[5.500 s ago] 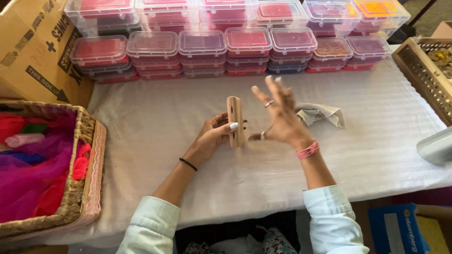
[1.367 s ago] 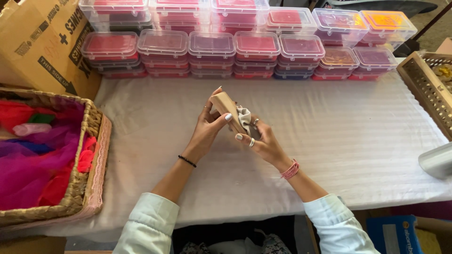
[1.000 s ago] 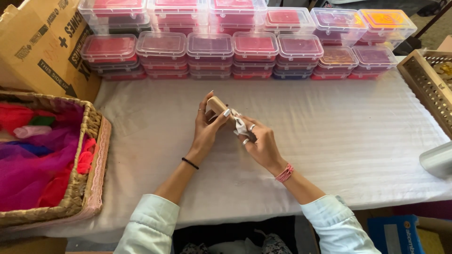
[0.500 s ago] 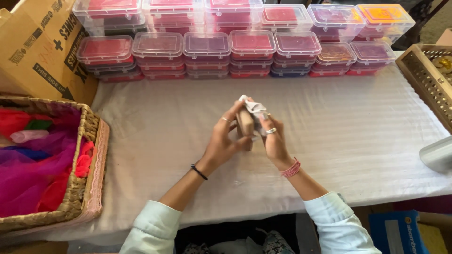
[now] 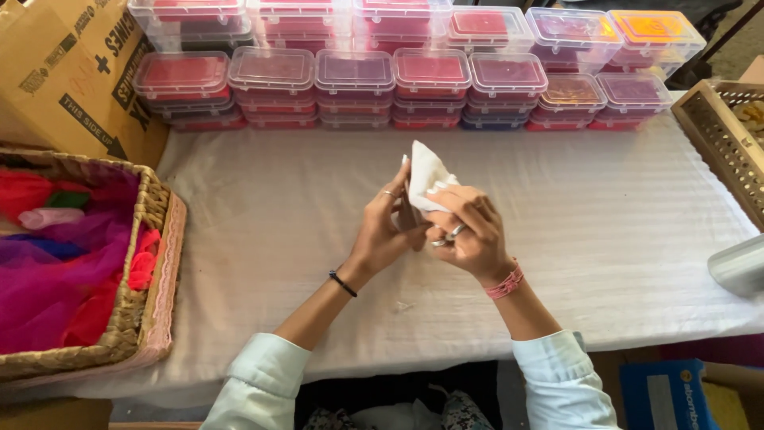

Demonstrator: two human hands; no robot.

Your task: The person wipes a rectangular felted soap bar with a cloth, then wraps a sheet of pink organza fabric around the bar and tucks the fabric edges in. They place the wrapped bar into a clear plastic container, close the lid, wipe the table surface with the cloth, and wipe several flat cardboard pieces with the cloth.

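Nearest, above the white tablecloth (image 5: 263,239), the left hand (image 5: 382,231) and right hand (image 5: 469,235) meet, both clenched round a white cloth (image 5: 426,171) wrapped over what may be a small wooden piece, mostly hidden. Soft and light, the cloth looks best pinched at its free corner. Left of the hands sits a wicker basket (image 5: 147,239); beyond them, stacked plastic boxes (image 5: 354,80).
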